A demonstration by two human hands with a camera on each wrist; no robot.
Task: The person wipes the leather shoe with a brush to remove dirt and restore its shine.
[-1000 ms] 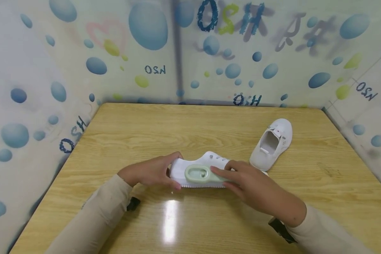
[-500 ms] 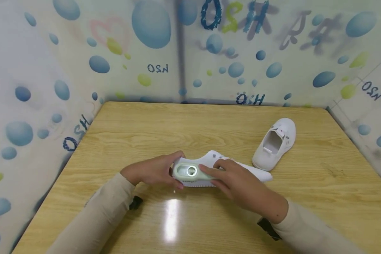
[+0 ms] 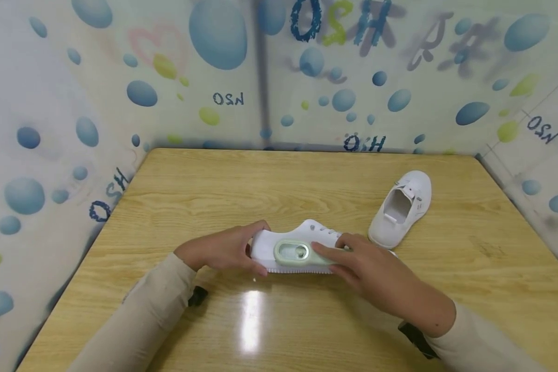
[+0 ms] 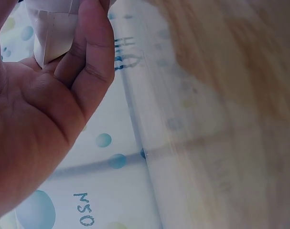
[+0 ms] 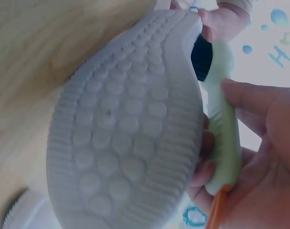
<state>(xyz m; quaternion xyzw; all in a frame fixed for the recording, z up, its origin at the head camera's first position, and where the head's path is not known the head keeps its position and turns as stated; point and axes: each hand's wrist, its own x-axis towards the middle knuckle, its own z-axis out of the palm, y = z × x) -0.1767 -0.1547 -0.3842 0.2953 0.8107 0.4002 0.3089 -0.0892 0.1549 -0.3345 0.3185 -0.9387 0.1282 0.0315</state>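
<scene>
A white shoe (image 3: 266,247) lies tilted on its side in the head view, its toe pointing right. At the heel, my left hand (image 3: 228,248) grips it, thumb on the near side. My right hand (image 3: 376,271) holds a pale green scrubbing brush (image 3: 285,253) by the handle, its head against the shoe's side. In the right wrist view, the shoe's studded sole (image 5: 121,124) faces the camera, and the brush's dark bristles (image 5: 201,57) show beside the shoe. An orange loop (image 5: 219,207) hangs from the handle end. The left wrist view shows the heel between the fingers.
A second white shoe (image 3: 400,209) stands upright on the wooden table (image 3: 214,186), behind and to the right of my right hand. Patterned walls (image 3: 167,119) enclose the table's back and sides.
My right hand has slid the brush left to the heel, then back right along the shoe's side. The left hand keeps its grip on the heel.
</scene>
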